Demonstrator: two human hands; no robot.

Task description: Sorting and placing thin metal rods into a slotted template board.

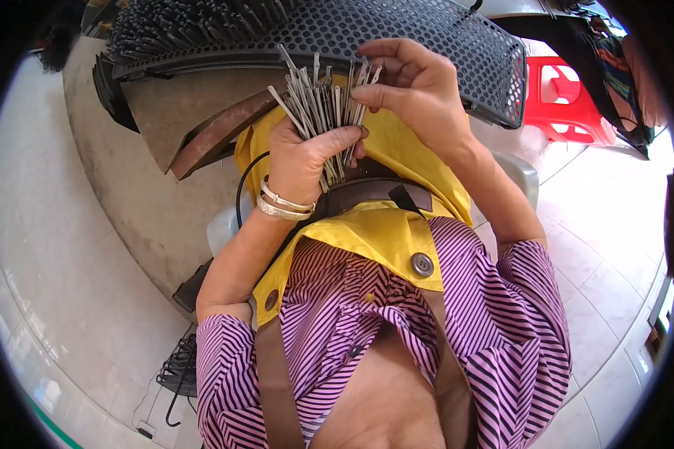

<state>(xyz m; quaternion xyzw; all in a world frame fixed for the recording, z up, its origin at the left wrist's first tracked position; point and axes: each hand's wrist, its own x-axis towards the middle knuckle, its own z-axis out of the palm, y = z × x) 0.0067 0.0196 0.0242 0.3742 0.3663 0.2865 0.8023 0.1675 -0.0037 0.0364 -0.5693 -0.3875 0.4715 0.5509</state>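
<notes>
Mid part of the strip bundle [325, 105] is hidden by the L hand [301, 159], whose fingers are clamped round it in front of the yellow apron [435, 179]. R hand [427, 97] is at the strip tops, thumb & index apart w/ a few tips btwn; can't tell if they grip any. Dark perforated tray [397, 30] is cut off at the top edge; dark pile [187, 30] on its L side, indiv. pcs hard to make out. Another person [640, 82] is cut off at R rim, nr red stool [535, 93]. Pale tiled floor [576, 232], v. bright on R.
</notes>
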